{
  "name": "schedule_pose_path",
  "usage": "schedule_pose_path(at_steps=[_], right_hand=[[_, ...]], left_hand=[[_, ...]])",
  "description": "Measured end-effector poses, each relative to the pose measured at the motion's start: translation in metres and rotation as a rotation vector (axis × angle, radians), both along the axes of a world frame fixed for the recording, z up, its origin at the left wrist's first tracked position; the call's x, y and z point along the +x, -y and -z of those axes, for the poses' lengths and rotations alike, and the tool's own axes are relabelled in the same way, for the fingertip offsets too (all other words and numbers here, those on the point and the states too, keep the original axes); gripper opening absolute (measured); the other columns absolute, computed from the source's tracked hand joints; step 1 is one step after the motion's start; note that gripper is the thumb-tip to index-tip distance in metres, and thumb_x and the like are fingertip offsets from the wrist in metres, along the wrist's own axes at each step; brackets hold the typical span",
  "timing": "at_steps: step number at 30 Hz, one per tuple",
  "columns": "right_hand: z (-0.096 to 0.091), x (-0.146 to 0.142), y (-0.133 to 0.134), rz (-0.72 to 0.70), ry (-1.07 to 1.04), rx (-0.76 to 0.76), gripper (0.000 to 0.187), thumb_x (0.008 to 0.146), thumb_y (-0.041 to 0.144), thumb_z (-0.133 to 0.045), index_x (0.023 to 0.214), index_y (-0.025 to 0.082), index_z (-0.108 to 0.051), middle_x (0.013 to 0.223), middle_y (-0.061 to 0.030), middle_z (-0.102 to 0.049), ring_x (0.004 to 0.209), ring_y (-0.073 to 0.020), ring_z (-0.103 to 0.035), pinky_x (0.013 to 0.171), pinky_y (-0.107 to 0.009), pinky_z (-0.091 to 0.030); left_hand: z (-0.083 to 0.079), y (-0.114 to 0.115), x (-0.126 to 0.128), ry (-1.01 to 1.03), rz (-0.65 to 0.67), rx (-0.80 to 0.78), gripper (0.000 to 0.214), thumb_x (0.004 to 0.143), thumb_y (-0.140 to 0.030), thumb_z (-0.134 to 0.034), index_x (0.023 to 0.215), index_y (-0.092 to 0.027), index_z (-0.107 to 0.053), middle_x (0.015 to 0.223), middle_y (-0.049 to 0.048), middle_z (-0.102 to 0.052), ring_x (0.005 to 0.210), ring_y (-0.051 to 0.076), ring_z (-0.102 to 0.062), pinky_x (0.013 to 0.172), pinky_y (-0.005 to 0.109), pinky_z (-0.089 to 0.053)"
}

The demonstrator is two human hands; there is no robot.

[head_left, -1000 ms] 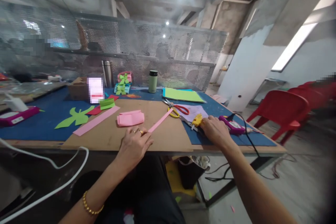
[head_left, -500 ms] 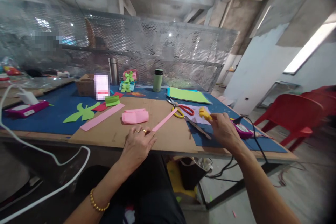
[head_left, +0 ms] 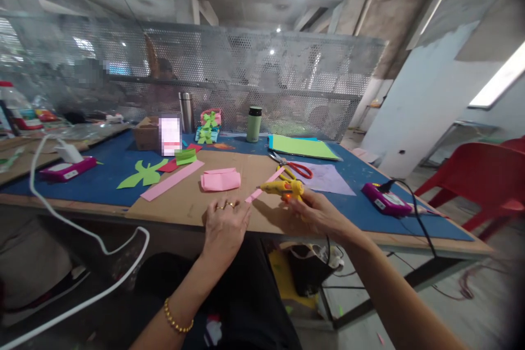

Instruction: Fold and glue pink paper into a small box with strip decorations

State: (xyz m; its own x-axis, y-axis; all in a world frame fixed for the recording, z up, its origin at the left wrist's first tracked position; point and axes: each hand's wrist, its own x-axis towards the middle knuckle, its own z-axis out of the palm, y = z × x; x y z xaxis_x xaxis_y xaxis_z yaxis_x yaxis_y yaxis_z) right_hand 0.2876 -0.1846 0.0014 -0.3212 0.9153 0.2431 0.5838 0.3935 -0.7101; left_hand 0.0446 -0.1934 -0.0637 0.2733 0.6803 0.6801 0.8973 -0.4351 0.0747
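My right hand (head_left: 318,209) is wrapped round a yellow hot glue gun (head_left: 283,188) with an orange light glowing on it. The gun's nozzle points left, just over a narrow pink paper strip (head_left: 255,194); I cannot tell whether they touch. With curled fingers, my left hand (head_left: 227,224) holds the strip's near end at the cardboard. Beyond that hand lies a folded pink paper piece (head_left: 220,180). Scissors with red and yellow handles (head_left: 301,169) lie at the strip's far end, partly behind the gun.
A wider pink strip (head_left: 172,181), green cut paper (head_left: 141,175) and a small box (head_left: 146,134) are on the left. Farther back stand a green bottle (head_left: 254,126), a steel flask (head_left: 186,112) and green sheets (head_left: 303,147). A purple power strip (head_left: 385,199) lies at right.
My right hand has brought the glue gun leftward from the table's right side to over the narrow pink strip. My left hand stays at the strip's end. The view has shifted slightly.
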Motion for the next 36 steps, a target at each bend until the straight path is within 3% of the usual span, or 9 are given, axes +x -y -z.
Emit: schedule_pose_path(at_steps=[7, 15, 25, 36], right_hand=[[-0.002, -0.006, -0.001, -0.027, 0.07, -0.081, 0.051, 0.093, 0.063, -0.046, 0.095, 0.017, -0.067, 0.071, -0.0006, -0.056, 0.065, -0.0151, -0.051, 0.057, -0.025, -0.041], [-0.011, -0.014, -0.001, -0.116, 0.154, -0.015, 0.046, 0.096, 0.059, -0.044, 0.097, 0.019, -0.066, 0.072, -0.0001, -0.057, 0.064, -0.0143, -0.049, 0.058, -0.024, -0.041], [-0.004, -0.012, -0.004, -0.139, 0.142, -0.041, 0.044, 0.098, 0.054, -0.044, 0.114, 0.02, -0.067, 0.099, -0.0038, -0.07, 0.085, -0.0187, -0.061, 0.072, -0.027, -0.047], [-0.005, -0.014, -0.005, -0.127, 0.124, -0.038, 0.042, 0.097, 0.053, -0.046, 0.116, 0.022, -0.067, 0.102, -0.0034, -0.071, 0.088, -0.0191, -0.064, 0.073, -0.026, -0.048]], left_hand=[[0.007, -0.003, -0.001, 0.05, -0.023, 0.001, 0.03, 0.1, -0.029, -0.046, 0.122, -0.028, -0.067, 0.107, 0.0073, -0.067, 0.098, 0.024, -0.055, 0.087, 0.041, -0.036], [0.005, -0.001, 0.0, 0.051, -0.02, -0.016, 0.029, 0.1, -0.029, -0.047, 0.121, -0.027, -0.067, 0.107, 0.0072, -0.067, 0.099, 0.024, -0.055, 0.087, 0.042, -0.037], [0.003, 0.0, 0.0, 0.064, -0.007, -0.017, 0.028, 0.099, -0.027, -0.049, 0.12, -0.026, -0.067, 0.107, 0.0081, -0.067, 0.099, 0.025, -0.056, 0.087, 0.042, -0.038], [0.004, -0.002, -0.001, 0.06, -0.011, -0.018, 0.029, 0.099, -0.028, -0.048, 0.12, -0.027, -0.068, 0.107, 0.0078, -0.067, 0.099, 0.025, -0.056, 0.086, 0.042, -0.038]])
